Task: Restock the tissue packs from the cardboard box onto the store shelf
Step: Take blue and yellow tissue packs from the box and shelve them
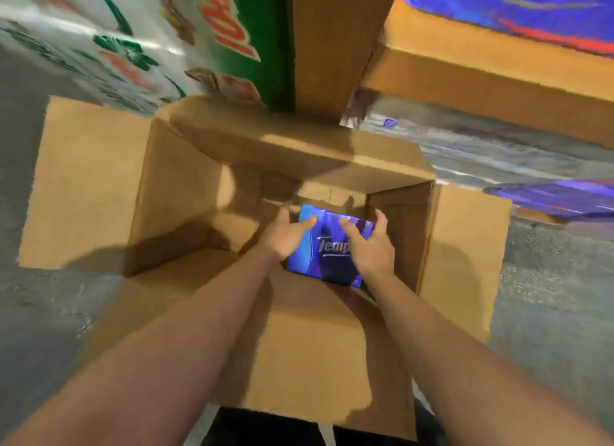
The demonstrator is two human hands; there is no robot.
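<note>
Hands reach down into the open cardboard box (186, 193) on the floor. Left hand (285, 236) and right hand (368, 243) both grip one blue tissue pack (329, 256), fingers curled over its sides, deep inside the box.

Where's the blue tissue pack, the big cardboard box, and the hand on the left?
blue tissue pack (327, 246): head view, its printed top face.
cardboard box (179, 186): head view, its inner left wall.
left hand (287, 234): head view, its back.
</note>
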